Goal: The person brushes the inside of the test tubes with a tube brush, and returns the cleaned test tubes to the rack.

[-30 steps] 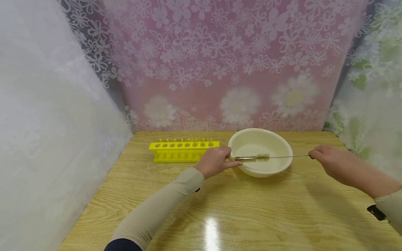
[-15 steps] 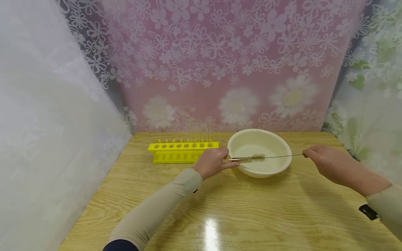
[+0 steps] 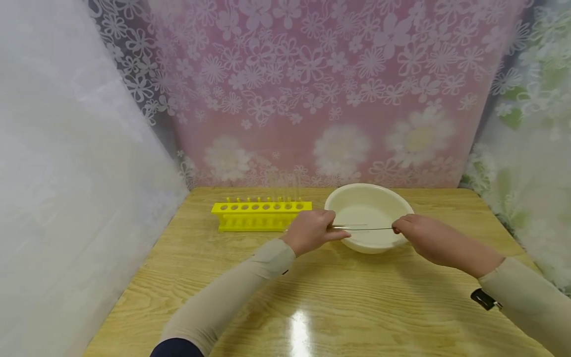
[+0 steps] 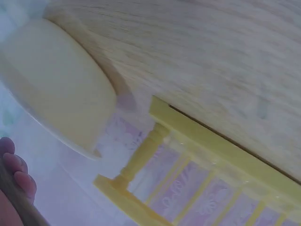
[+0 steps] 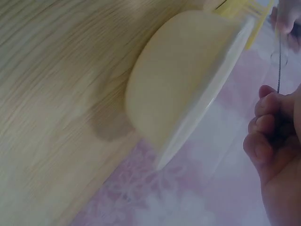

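Observation:
My left hand [image 3: 312, 231] grips a clear glass test tube [image 3: 352, 226], held nearly level with its mouth end toward the right. From the right, the thin twisted wire of a test tube brush [image 3: 379, 228] runs into the tube; its bristles are out of sight behind my left hand. My right hand [image 3: 424, 238] pinches the wire, and the right wrist view shows curled fingers around the wire [image 5: 279, 75]. Both hands are above the cream basin [image 3: 363, 206], at its left and right sides. In the left wrist view only a few fingertips [image 4: 23, 181] appear.
A yellow test tube rack [image 3: 236, 229] stands left of the basin, partly behind my left hand. Several clear test tubes [image 3: 285, 186] stand upright at its right end. The wooden table [image 3: 357, 307] ends at a floral curtain [image 3: 285, 99] behind.
My right hand has moved left toward my left hand, pushing the brush deeper into the test tube. The bristles, visible above the basin before, are now hidden. My left hand has hardly moved.

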`<state>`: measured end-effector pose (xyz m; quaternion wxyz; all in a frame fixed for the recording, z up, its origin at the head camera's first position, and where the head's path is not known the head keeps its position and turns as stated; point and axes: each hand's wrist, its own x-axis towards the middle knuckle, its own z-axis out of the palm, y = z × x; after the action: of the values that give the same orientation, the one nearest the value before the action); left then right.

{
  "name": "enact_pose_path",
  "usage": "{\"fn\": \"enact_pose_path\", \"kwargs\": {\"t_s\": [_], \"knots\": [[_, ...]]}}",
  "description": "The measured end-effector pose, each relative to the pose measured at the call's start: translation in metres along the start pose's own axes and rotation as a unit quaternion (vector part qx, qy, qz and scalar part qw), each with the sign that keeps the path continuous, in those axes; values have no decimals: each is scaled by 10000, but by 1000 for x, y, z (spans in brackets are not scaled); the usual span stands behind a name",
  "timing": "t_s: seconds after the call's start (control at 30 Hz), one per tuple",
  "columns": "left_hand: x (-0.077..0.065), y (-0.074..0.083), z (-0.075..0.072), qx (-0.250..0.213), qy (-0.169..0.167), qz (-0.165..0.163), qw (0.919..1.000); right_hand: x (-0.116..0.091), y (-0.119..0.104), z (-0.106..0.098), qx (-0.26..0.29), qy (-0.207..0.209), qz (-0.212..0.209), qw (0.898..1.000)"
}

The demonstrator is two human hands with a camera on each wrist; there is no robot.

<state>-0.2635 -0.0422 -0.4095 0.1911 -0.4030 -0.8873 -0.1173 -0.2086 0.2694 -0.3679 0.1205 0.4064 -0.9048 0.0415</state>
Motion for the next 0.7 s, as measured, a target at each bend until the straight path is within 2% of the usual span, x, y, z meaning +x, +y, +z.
{"fn": "enact_pose_path", "kwargs": {"t_s": [0.13, 0.27, 0.47, 0.63, 0.7], "knots": [[5, 6, 1, 329, 3, 39, 9995, 17, -12, 0, 101, -101, 162, 9998], [6, 5, 2, 525, 85, 18, 9986, 24, -12, 2, 430, -139, 273, 9986], [1, 2, 0, 285, 20, -92, 9996, 26, -3, 5, 1255, -350, 388, 9907], [-2, -1, 0, 26, 98, 94, 9999, 23, 4, 2, 1506, -408, 350, 9871], [-5, -5, 0, -89, 120, 80, 9999, 16, 10, -3, 1545, -466, 525, 9855]]}}
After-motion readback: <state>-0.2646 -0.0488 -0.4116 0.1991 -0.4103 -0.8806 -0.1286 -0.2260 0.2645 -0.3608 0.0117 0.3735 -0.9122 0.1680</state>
